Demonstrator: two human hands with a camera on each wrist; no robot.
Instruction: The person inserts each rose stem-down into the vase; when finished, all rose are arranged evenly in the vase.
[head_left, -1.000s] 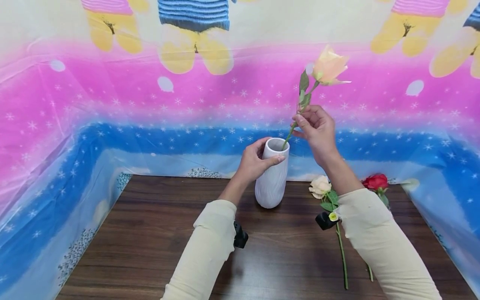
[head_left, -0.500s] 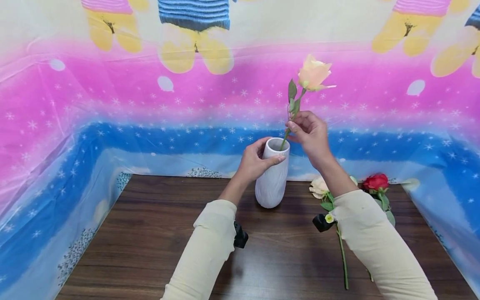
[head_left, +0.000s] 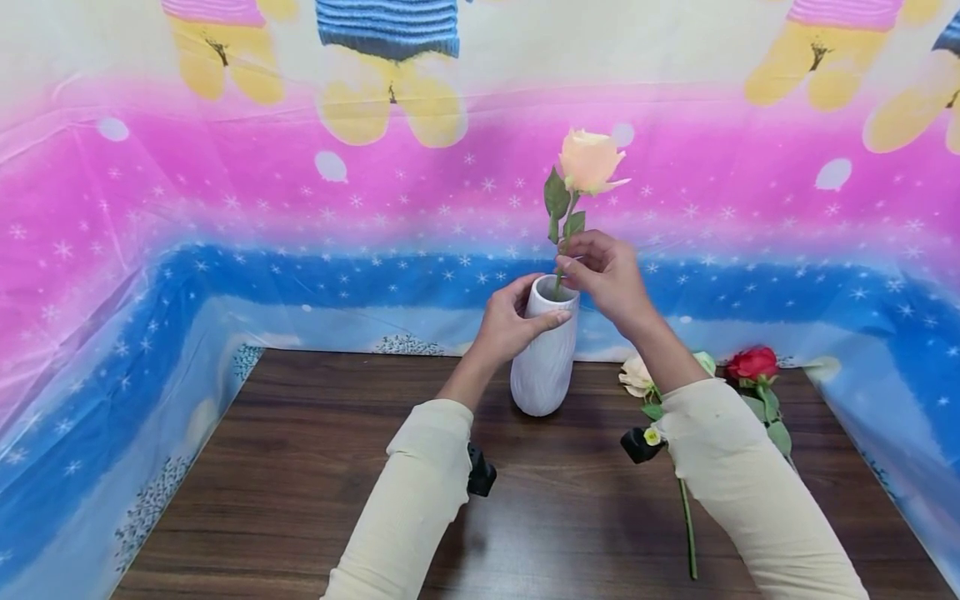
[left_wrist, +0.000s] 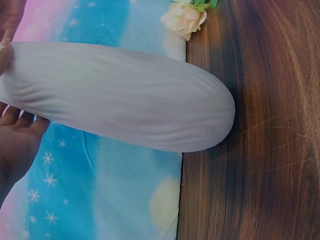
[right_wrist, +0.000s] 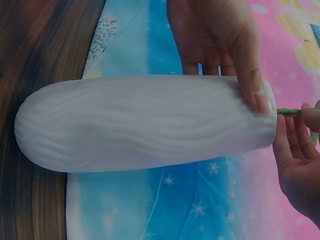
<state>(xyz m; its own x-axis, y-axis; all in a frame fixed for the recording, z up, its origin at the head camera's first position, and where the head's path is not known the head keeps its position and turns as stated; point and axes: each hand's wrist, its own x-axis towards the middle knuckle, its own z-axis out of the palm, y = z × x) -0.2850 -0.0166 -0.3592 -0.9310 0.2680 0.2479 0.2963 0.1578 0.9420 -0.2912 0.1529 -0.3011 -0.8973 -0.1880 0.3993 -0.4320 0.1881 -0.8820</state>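
Note:
A tall white vase (head_left: 542, 367) with wavy ridges stands on the wooden table. My left hand (head_left: 512, 323) grips it near the top, the thumb across the front and the fingers behind. My right hand (head_left: 609, 279) pinches the green stem of a peach rose (head_left: 591, 162) just above the vase mouth. The stem's lower end is inside the vase, hidden by its wall. The bloom and leaves rise above my right fingers. In the right wrist view, the stem (right_wrist: 287, 111) runs from the vase rim to my pinching fingertips.
Right of the vase, a cream rose (head_left: 636, 377) and a red rose (head_left: 752, 363) lie on the table (head_left: 315, 483), partly covered by my right sleeve. A pale green bloom (head_left: 705, 362) shows behind my forearm. A patterned cloth (head_left: 420, 208) hangs behind the table.
My right hand has moved left and down with the peach rose, and the stem has gone deeper into the vase. My left hand and the vase have stayed in place.

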